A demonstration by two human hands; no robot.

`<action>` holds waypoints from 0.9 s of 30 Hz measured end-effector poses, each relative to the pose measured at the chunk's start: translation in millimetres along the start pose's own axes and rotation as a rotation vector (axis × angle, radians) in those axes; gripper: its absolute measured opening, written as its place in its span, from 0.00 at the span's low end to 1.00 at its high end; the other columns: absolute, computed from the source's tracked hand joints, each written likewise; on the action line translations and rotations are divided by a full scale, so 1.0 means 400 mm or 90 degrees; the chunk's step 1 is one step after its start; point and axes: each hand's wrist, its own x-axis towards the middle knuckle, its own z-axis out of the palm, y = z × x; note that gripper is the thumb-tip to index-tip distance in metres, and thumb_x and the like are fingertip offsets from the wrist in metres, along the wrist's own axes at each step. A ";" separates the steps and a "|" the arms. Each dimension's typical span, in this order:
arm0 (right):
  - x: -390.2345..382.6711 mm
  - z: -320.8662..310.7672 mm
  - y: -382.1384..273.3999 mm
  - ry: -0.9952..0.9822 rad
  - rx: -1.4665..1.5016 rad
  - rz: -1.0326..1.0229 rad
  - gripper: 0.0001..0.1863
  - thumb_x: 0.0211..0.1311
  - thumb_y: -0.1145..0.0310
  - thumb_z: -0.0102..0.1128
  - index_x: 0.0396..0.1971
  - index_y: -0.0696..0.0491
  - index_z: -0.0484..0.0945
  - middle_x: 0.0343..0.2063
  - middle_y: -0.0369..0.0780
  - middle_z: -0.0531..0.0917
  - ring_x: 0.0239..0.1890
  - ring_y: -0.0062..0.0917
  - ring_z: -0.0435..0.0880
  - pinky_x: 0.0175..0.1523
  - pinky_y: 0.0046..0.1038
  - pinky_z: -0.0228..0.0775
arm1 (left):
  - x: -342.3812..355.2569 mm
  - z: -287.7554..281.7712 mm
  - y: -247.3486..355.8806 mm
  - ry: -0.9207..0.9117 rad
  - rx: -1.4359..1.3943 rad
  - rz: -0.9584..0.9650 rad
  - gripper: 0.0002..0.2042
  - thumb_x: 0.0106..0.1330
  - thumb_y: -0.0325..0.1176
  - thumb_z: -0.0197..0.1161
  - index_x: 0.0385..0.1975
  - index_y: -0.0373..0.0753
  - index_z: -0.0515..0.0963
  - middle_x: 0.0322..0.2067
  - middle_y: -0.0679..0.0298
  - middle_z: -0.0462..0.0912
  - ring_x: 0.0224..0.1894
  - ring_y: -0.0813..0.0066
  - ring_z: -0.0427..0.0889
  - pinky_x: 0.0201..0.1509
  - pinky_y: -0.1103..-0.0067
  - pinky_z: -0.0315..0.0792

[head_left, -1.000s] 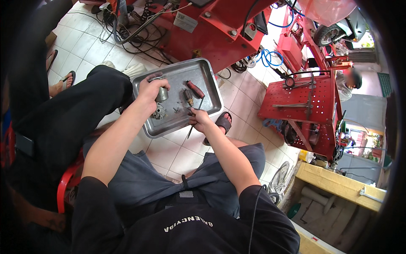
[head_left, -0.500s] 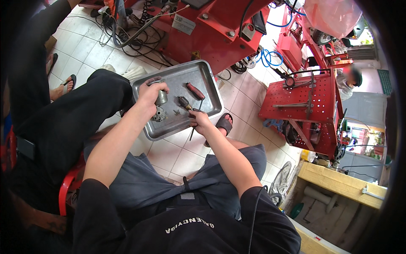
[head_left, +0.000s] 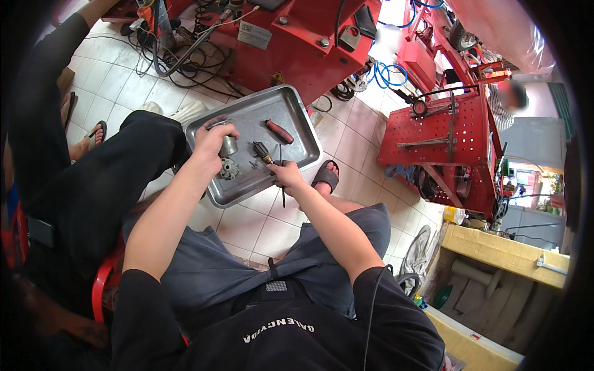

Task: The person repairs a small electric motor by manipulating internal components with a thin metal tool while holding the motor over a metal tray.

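My left hand (head_left: 215, 139) is closed around a grey cylindrical metal part (head_left: 228, 147), held over the left side of a metal tray (head_left: 301, 117). Just below it in the tray sits a small intricate metal part (head_left: 229, 169), perhaps a carburetor piece. My right hand (head_left: 286, 174), at the tray's near right edge, grips a thin dark rod (head_left: 283, 196) that sticks out both ways. Its fingers meet the brass-coloured end of a dark ribbed piece (head_left: 260, 149); whether they hold this too is unclear. A red handle (head_left: 279, 132) lies farther back, beside several tiny screws (head_left: 253, 164).
Beyond the tray stands a red machine (head_left: 291, 59) with cables (head_left: 192, 59) on the tiled floor. A red perforated stand (head_left: 433, 142) holding metal rods is at the right. Another person's dark-trousered leg (head_left: 133, 142) is close on the left, beside a red chair (head_left: 102, 284).
The thin rod in my right hand has swung more upright, its upper end now showing clear of the red handle. My left hand still holds the cylindrical part. The whole view has shifted slightly.
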 end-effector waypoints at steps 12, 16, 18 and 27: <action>0.009 0.028 0.036 0.130 -0.328 -0.276 0.17 0.61 0.62 0.63 0.42 0.61 0.79 0.30 0.49 0.85 0.26 0.35 0.84 0.32 0.36 0.74 | 0.014 -0.019 -0.005 -0.004 0.023 -0.005 0.29 0.43 0.17 0.67 0.51 0.34 0.73 0.33 0.58 0.81 0.33 0.67 0.81 0.37 0.74 0.75; 0.021 0.039 0.052 0.148 -0.437 -0.337 0.17 0.54 0.62 0.61 0.36 0.60 0.81 0.35 0.58 0.83 0.42 0.52 0.83 0.47 0.47 0.74 | 0.086 -0.056 -0.065 -0.089 -0.014 -0.016 0.25 0.46 0.17 0.64 0.50 0.34 0.76 0.33 0.59 0.80 0.35 0.66 0.81 0.40 0.71 0.77; -0.013 0.062 0.021 0.012 -0.295 -0.258 0.18 0.53 0.64 0.60 0.41 0.59 0.81 0.33 0.52 0.84 0.36 0.45 0.84 0.40 0.44 0.76 | 0.048 -0.042 -0.030 -0.077 -0.033 -0.023 0.24 0.46 0.17 0.63 0.48 0.33 0.75 0.33 0.60 0.79 0.32 0.66 0.81 0.34 0.73 0.76; -0.212 0.102 -0.078 -0.231 0.141 -0.030 0.13 0.70 0.72 0.50 0.52 0.56 0.72 0.32 0.39 0.81 0.24 0.25 0.82 0.32 0.26 0.79 | 0.066 -0.044 -0.059 -0.073 0.050 0.004 0.21 0.47 0.18 0.61 0.45 0.35 0.75 0.30 0.62 0.78 0.27 0.69 0.79 0.29 0.74 0.74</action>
